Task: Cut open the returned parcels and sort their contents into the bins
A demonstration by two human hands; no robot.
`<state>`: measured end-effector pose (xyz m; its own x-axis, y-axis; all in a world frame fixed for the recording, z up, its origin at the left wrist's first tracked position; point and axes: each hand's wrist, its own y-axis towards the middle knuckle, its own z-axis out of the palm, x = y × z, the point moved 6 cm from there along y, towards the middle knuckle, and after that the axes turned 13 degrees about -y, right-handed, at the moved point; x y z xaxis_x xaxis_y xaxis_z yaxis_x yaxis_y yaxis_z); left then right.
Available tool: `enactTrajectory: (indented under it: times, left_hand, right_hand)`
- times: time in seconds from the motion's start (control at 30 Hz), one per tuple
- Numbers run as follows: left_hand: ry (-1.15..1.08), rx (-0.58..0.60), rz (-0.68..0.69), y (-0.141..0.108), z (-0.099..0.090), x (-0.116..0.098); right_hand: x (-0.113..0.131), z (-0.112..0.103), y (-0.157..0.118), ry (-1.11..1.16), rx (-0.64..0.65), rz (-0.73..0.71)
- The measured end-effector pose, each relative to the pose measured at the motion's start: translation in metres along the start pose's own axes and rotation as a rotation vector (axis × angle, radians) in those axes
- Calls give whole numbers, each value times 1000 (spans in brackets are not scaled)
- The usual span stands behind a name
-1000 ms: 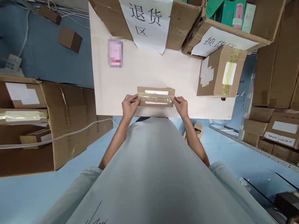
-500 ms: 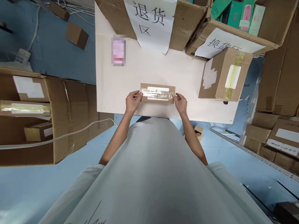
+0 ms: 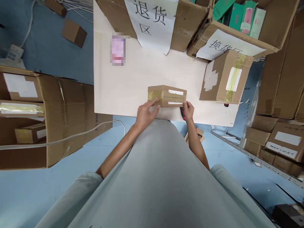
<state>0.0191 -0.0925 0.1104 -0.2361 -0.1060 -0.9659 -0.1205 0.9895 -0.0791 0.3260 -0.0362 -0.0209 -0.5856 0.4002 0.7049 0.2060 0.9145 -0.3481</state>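
A small cardboard box (image 3: 173,96) with clear tape and two white label strips is near the table's front edge. My right hand (image 3: 188,110) pinches its right end. My left hand (image 3: 147,113) is at the box's lower left side, thumb and fingers apart, fingertips near the taped end. A red and black tool (image 3: 182,113) lies partly hidden beside my right hand, just below the box. Farther back on the left of the white table (image 3: 123,79) sits a pink item (image 3: 118,50), blurred.
A taped carton (image 3: 225,77) stands on the table's right side. Behind are open boxes with paper signs (image 3: 152,22), one (image 3: 270,47) holding green packages. An open carton (image 3: 68,117) with parcels stands left, a white cable crossing it. Stacked boxes (image 3: 285,142) are on the right.
The box has moved right and turned, so another side and its taped end show. My left hand has let go of its left end and spread its fingers. The red and black tool has come into view.
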Motion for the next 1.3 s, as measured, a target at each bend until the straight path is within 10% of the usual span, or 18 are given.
enactTrajectory:
  times: [0.17,0.3,0.67,1.07,1.3]
  left_hand:
    - [155,255,119,-7,46,-34]
    - [225,299,146,-8,46,-35]
    - [267,-91,-147,6,-29,41]
    - [312,-342,-388,15,-122,124]
    - [312,-324,-503,20,-133,140]
  right_hand:
    - [-22,-21,7,-20,-16,53]
    - [-23,-21,3,-6,-12,65]
    - [42,18,-17,-98,51,-98]
    - [222,104,-121,-501,86,-728]
    - [238,132,-123,-485,235,-668]
